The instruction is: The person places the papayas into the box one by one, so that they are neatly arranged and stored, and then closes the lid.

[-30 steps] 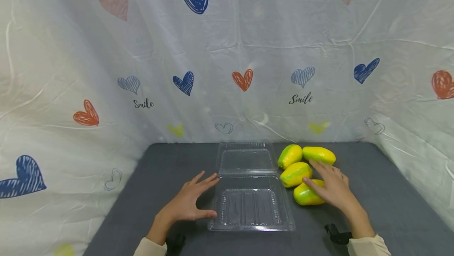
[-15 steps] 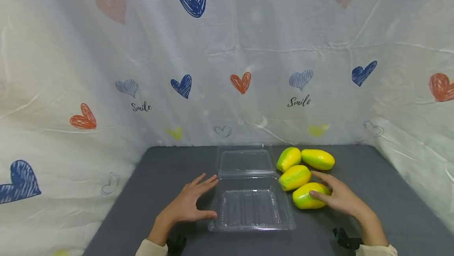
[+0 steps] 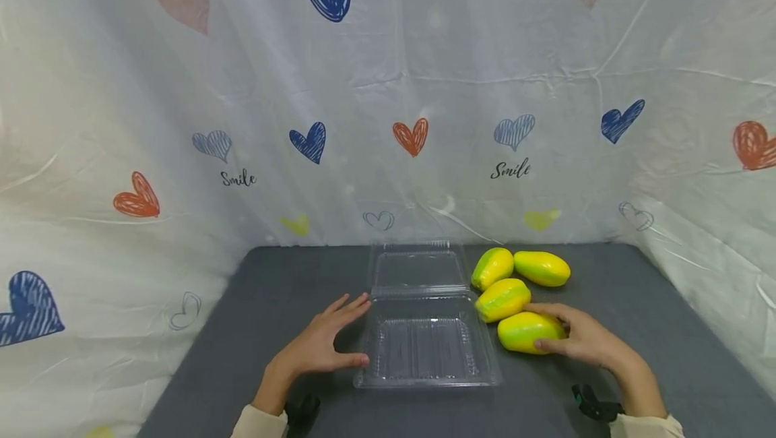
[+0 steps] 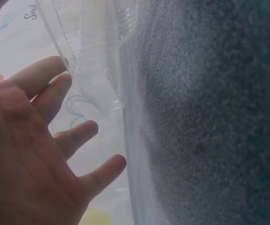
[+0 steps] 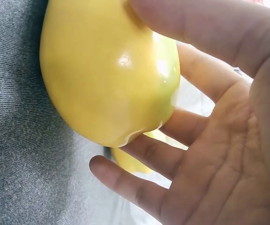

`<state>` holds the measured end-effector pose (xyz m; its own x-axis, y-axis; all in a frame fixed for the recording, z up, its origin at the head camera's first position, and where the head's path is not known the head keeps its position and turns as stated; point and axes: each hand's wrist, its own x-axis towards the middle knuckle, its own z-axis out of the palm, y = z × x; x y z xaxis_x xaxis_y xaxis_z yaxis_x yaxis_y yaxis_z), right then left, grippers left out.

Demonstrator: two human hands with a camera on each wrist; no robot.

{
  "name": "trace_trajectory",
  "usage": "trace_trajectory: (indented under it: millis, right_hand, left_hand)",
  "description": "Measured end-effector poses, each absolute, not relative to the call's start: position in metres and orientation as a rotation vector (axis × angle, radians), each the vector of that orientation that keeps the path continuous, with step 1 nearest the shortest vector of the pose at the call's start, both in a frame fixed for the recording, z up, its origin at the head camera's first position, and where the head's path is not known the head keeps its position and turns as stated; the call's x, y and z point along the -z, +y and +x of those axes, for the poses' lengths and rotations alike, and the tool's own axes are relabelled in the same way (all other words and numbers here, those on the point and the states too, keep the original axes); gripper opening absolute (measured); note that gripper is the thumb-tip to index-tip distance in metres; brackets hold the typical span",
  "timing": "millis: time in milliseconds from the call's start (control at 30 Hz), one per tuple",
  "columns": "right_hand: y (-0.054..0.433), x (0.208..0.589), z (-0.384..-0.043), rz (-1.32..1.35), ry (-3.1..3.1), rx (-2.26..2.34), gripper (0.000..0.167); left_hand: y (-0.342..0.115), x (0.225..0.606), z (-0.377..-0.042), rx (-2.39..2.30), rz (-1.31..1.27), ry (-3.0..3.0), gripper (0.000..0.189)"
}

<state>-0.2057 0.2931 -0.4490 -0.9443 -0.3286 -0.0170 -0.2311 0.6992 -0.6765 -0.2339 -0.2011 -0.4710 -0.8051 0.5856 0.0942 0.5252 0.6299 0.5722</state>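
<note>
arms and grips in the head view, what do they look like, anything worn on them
Cream sleeves, left and right, end near the wrists. The left grip and right grip wear no gloves. Below each wrist sits a small black device, left and right.

On the white hanging cloth (image 3: 461,40) before me I can read "Smile" twice, in black script. The left-hand word (image 3: 239,178) and the right-hand word (image 3: 510,168) each stand beneath a striped blue heart. From my left wrist, I see sideways lettering (image 4: 30,12) on the cloth too, of which I can make out only "Smil".
</note>
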Motion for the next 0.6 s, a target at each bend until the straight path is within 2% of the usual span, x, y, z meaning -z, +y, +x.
trace_trajectory:
  millis: [600]
  right_hand:
    - [0.2896, 0.4468, -0.2048, -0.525, 2.767, 1.057, 0.068]
  left_hand:
    - [-0.2033, 0.4683, -0.2321, -0.917, 0.917, 2.746, 0.095]
